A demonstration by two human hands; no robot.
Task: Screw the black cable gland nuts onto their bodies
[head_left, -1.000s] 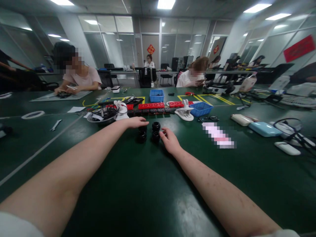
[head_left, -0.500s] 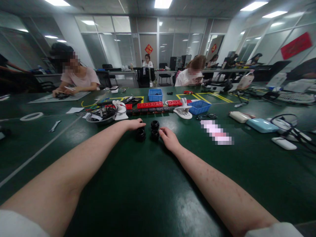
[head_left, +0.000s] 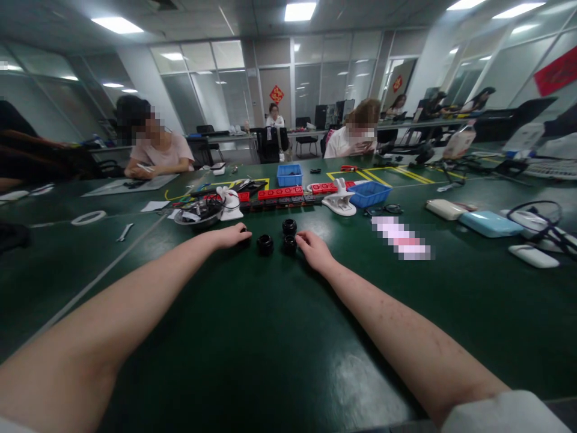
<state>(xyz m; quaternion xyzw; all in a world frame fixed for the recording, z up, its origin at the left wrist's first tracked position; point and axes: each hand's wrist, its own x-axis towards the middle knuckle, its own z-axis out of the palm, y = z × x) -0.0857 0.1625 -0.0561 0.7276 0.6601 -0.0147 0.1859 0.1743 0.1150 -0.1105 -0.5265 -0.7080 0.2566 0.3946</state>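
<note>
Several small black round ring-like parts stand on the green table (head_left: 216, 349). My left hand (head_left: 231, 236) has its fingers closed round one black ring-like part (head_left: 245, 238), mostly hidden by the fingers. Just right of it, a second ring-like part (head_left: 265, 244) stands by itself. My right hand (head_left: 315, 249) is closed at the right side of a third part (head_left: 289, 244), thumb and fingertips against its edge. Directly behind that one is another black ring-like part (head_left: 289, 227).
Beyond my hands lie a row of red and black blocks (head_left: 282, 192), white clamps (head_left: 340, 198), a metal bowl of parts (head_left: 198, 213) and blue baskets (head_left: 370, 195). Glasses (head_left: 384, 210) and a light-blue case (head_left: 490, 223) lie right, a wrench (head_left: 125, 232) left. Other people sit across.
My left hand has moved left with one black ring-like part, away from the part beside it. My right hand stays by the front right part. The view has shifted slightly.
</note>
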